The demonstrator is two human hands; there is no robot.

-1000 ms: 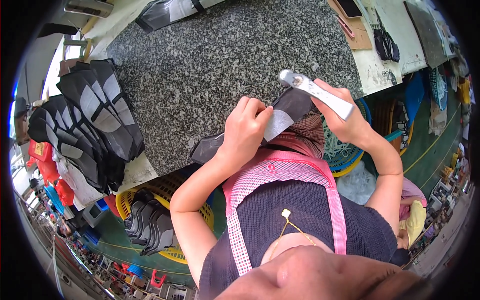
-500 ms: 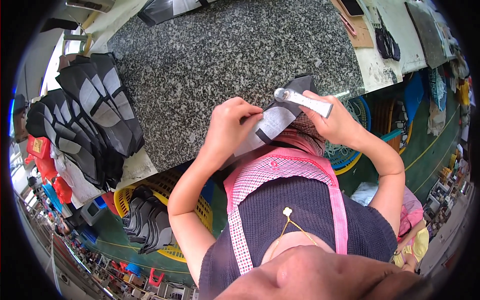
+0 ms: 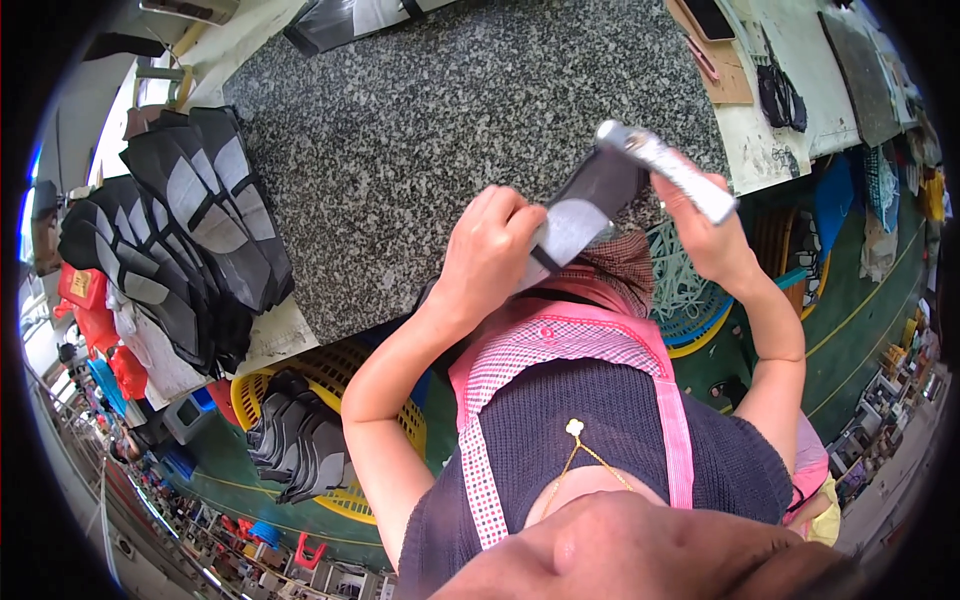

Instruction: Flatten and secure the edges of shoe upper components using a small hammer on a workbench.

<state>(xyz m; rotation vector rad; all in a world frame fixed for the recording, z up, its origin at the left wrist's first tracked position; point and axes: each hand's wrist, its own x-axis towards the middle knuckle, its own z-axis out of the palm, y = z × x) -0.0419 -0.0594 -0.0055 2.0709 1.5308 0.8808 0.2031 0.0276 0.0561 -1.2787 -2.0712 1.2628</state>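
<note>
My left hand point(image 3: 490, 250) pinches the near-left edge of a black and grey shoe-upper piece point(image 3: 578, 228) at the front edge of the stone slab. The piece slants up to the right, its far end black and its middle light grey. A silver-white metal hammer point(image 3: 665, 165), smeared by motion, is gripped in my right hand point(image 3: 708, 235). Its rounded end is over the slab, just above the far end of the piece, and the hand hides part of the tool.
The speckled granite slab point(image 3: 430, 150) covers the table. Stacked black-grey pieces point(image 3: 205, 215) lie at its left, and another piece point(image 3: 350, 22) at the far edge. Below stand a yellow basket point(image 3: 410, 425) and a blue basket point(image 3: 690, 325) with pale cords. A phone point(image 3: 712, 18) lies far right.
My right hand has lifted the hammer up and to the right, away from the piece. My left hand has shifted slightly right, and the piece has tilted more steeply.
</note>
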